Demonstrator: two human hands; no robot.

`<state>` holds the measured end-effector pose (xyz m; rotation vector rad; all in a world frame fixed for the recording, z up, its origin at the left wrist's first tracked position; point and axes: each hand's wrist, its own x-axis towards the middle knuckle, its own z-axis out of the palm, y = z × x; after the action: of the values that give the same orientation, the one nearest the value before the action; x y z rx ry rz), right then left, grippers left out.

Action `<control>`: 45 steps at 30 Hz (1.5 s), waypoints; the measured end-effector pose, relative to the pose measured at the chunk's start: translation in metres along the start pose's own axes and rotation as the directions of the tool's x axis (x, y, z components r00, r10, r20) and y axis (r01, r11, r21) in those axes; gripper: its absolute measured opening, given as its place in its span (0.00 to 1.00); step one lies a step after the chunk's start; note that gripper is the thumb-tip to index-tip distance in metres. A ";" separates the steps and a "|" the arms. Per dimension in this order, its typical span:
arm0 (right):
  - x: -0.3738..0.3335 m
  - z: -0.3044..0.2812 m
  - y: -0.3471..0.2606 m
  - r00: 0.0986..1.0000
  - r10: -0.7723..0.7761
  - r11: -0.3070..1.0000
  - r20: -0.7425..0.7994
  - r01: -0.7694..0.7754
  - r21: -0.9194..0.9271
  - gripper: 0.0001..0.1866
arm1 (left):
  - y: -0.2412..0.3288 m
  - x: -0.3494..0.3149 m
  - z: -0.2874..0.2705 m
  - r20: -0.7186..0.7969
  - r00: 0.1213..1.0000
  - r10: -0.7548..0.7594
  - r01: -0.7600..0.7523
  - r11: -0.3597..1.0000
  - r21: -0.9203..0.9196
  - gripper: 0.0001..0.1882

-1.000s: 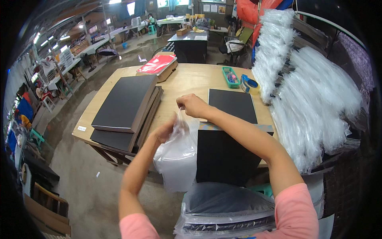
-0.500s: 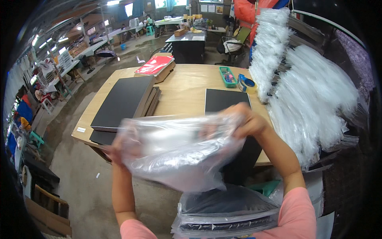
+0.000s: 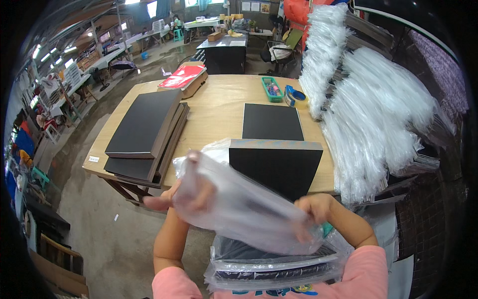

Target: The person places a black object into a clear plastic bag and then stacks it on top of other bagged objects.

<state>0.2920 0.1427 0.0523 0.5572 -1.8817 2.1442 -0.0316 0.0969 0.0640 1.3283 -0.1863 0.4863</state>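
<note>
Clear plastic bag (image 3: 249,202) hanging slantwise before the desk (image 3: 219,107)

The bag is spanning the space between both hands, in front of the desk's near edge, its lower part covering some of the film-wrapped black pack (image 3: 274,266) near the person's lap. At its higher end, the left hand (image 3: 188,195) is spreading behind or within the film, thumb sticking outward; with the blur and the plastic over it, I cannot tell whether those fingers are gripping or merely propping. At the lower end, the right hand (image 3: 316,207) is closing its fingers on the bag's edge. Holding opposite ends like this is probably keeping the limp film extended.

Just beyond, a black slab (image 3: 274,169) is standing on edge, its pale narrow side facing up, and behind it a black board (image 3: 271,122) is lying flat. To the left, black boards (image 3: 144,124) are lying stacked, apparently for easy reach. Farther back, a red-topped bundle (image 3: 181,75), a green basket (image 3: 272,88) and a tape roll (image 3: 298,98) are sitting near the far edge, leaving the middle freer. Loose clear bags (image 3: 373,119) are heaping up along the right.
</note>
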 end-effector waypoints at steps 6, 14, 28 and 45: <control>-0.016 0.011 0.003 0.998 0.025 0.983 -0.065 -0.013 0.183 0.26 | -0.010 -0.003 0.005 -0.021 0.997 0.070 -0.062 0.968 0.243 0.22; -0.027 0.028 0.028 0.985 -0.146 0.983 -0.088 0.155 0.097 0.27 | -0.009 0.004 0.009 -0.374 0.795 0.478 -0.589 0.756 -0.286 0.37; -0.021 0.010 -0.019 0.185 -0.790 0.208 -0.584 -0.816 -0.540 0.06 | 0.016 0.025 0.038 -0.655 0.487 0.577 0.803 0.000 0.596 0.14; -0.168 0.069 0.144 0.169 0.318 0.903 -0.933 -0.354 0.244 0.06 | -0.204 -0.140 -0.023 -0.664 0.426 -0.614 0.204 0.781 -0.591 0.09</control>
<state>0.3921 0.0657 -0.1425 -1.1595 -1.2425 1.8174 -0.0688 0.0543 -0.1781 0.5258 0.8282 0.5537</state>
